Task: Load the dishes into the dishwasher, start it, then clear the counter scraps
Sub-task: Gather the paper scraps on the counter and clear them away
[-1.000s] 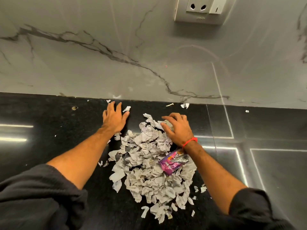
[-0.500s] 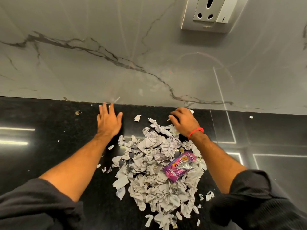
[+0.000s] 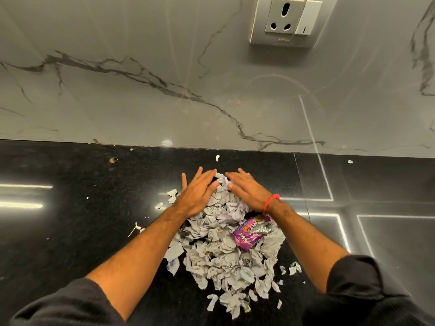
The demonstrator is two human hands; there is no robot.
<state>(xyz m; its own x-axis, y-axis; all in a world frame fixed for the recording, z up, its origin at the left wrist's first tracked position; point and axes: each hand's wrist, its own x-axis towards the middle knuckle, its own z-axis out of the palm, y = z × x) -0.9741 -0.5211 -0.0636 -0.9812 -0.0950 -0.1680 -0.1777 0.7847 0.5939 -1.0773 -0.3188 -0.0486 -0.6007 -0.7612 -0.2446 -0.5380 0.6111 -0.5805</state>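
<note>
A heap of torn, crumpled paper scraps [image 3: 226,257] lies on the black counter [image 3: 70,220] in the middle of the head view. A purple snack wrapper [image 3: 247,236] lies on the heap's right side. My left hand [image 3: 197,194] rests flat on the far left part of the heap, fingers straight. My right hand [image 3: 247,191], with a red band at the wrist, lies flat on the far right part. The fingertips of both hands nearly meet at the heap's far end.
Loose scraps lie apart from the heap: one near the wall [image 3: 217,157], a few at the left [image 3: 173,195] and at the right [image 3: 294,269]. A grey marble backsplash [image 3: 164,90] rises behind the counter, with a wall socket [image 3: 286,20] above.
Both hands have come together from wide apart at the back of the counter and now lie on the far end of the heap. Scattered scraps have been pulled in with them.
</note>
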